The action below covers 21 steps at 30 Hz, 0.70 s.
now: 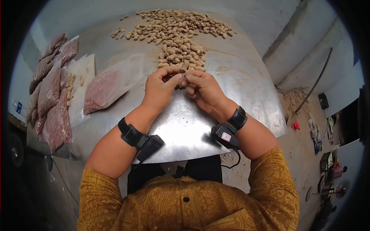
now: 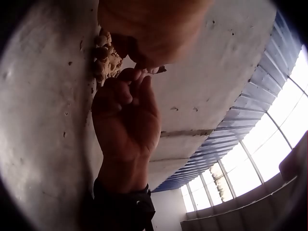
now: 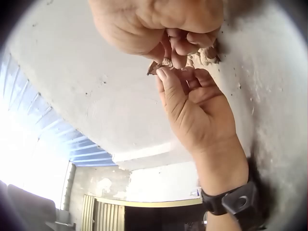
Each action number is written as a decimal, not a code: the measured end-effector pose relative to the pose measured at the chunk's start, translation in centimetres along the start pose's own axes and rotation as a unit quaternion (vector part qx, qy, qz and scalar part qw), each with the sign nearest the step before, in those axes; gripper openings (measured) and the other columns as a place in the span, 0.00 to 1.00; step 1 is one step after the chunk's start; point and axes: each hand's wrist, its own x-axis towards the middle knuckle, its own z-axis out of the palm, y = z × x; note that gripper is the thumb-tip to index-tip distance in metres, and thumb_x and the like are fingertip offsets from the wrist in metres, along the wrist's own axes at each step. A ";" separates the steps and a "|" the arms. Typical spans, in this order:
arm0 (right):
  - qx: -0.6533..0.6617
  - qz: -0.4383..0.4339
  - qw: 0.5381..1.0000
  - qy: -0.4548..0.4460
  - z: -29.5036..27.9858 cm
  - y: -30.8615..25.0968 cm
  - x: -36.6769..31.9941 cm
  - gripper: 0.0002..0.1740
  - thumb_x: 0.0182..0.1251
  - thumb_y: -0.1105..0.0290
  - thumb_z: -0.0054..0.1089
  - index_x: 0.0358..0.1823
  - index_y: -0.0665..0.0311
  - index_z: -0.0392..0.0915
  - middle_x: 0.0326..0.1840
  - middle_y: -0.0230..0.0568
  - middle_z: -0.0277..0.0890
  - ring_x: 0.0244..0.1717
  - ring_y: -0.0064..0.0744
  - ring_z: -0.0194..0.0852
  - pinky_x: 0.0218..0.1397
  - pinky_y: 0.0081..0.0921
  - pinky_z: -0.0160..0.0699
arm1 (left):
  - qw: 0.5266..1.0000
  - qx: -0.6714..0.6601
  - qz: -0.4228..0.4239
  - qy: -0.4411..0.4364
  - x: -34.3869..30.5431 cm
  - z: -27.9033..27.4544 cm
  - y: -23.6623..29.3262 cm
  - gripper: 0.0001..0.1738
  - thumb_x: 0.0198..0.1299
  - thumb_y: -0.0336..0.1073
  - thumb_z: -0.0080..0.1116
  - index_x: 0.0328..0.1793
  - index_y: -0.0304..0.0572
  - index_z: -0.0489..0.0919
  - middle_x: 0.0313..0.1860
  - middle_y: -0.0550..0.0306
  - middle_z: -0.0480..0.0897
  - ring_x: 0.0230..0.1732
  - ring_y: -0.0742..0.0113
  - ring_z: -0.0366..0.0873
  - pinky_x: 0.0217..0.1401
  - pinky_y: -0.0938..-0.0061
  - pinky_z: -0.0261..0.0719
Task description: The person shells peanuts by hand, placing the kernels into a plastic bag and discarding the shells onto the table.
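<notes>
Between the fingertips of both hands, over the metal table (image 1: 177, 123), is a cracked peanut (image 1: 182, 71) with a dark, ragged shell edge. My left hand (image 1: 162, 86) pinches it with thumb and index finger, and the broken shell (image 3: 153, 68) sticks out past the thumb in the right wrist view. From the other side my right hand (image 1: 208, 92) pinches it too, its other fingers curled below. Just beyond the fingertips begins a trail of unshelled peanuts (image 1: 177, 50). Inside the shell is hidden by the fingers.
The trail leads back to a wide heap of peanuts (image 1: 173, 23). Filled bags of reddish kernels (image 1: 50, 92) lie piled at the left, with a partly filled clear bag (image 1: 106, 86) nearer. A few peanuts (image 1: 70, 88) sit on a pale bag. A wall (image 1: 254, 23) stands behind the table.
</notes>
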 end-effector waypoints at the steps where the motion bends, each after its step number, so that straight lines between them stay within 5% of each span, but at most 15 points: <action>1: -0.030 -0.001 1.000 -0.008 0.1 -0.1 -0.1 0.06 0.62 0.71 0.55 0.36 0.66 0.76 0.27 0.30 0.74 0.18 0.12 0.60 0.18 0.12 0.56 | 0.999 -0.027 -0.019 -0.005 -0.2 0.0 0.0 0.17 0.59 0.32 0.58 0.54 0.36 0.76 0.39 0.60 0.80 0.39 0.75 0.76 0.44 0.82 0.74; 5: -0.107 -0.039 0.993 -0.012 -0.1 -0.4 0.0 0.06 0.62 0.69 0.56 0.36 0.64 0.75 0.28 0.31 0.73 0.18 0.12 0.57 0.19 0.09 0.53 | 0.999 0.032 -0.004 0.000 -0.2 0.5 1.1 0.17 0.60 0.33 0.56 0.55 0.35 0.75 0.36 0.63 0.79 0.35 0.78 0.73 0.40 0.84 0.72; 9: -0.158 -0.108 0.981 0.032 -1.1 -2.1 0.2 0.05 0.60 0.71 0.57 0.34 0.65 0.76 0.23 0.30 0.71 0.16 0.12 0.55 0.17 0.10 0.51 | 0.985 0.136 0.103 0.017 -0.5 0.9 0.7 0.16 0.61 0.34 0.54 0.54 0.36 0.76 0.35 0.64 0.76 0.35 0.79 0.70 0.39 0.84 0.69; 13: -0.129 -0.198 0.960 0.151 -3.3 -6.2 -1.0 0.05 0.57 0.73 0.58 0.33 0.67 0.78 0.20 0.28 0.71 0.19 0.13 0.62 0.19 0.10 0.56 | 0.971 0.189 0.146 0.008 -0.6 0.5 0.4 0.16 0.61 0.33 0.54 0.54 0.37 0.77 0.36 0.63 0.75 0.36 0.78 0.70 0.39 0.83 0.69; 17: -0.248 -0.298 0.861 0.329 -10.3 -11.7 -4.3 0.09 0.54 0.74 0.57 0.37 0.70 0.79 0.22 0.31 0.73 0.21 0.18 0.66 0.23 0.13 0.61 | 0.960 0.216 0.178 -0.009 -0.7 0.5 0.6 0.17 0.59 0.32 0.55 0.54 0.38 0.76 0.35 0.61 0.75 0.35 0.75 0.70 0.39 0.82 0.69; 21: -0.448 -0.268 0.682 0.512 -21.3 -17.2 -9.3 0.13 0.54 0.71 0.55 0.38 0.70 0.80 0.27 0.37 0.77 0.28 0.23 0.73 0.32 0.19 0.69 | 0.962 0.204 0.178 -0.019 -0.9 0.5 0.8 0.17 0.57 0.31 0.55 0.54 0.40 0.77 0.33 0.60 0.75 0.34 0.73 0.71 0.39 0.80 0.70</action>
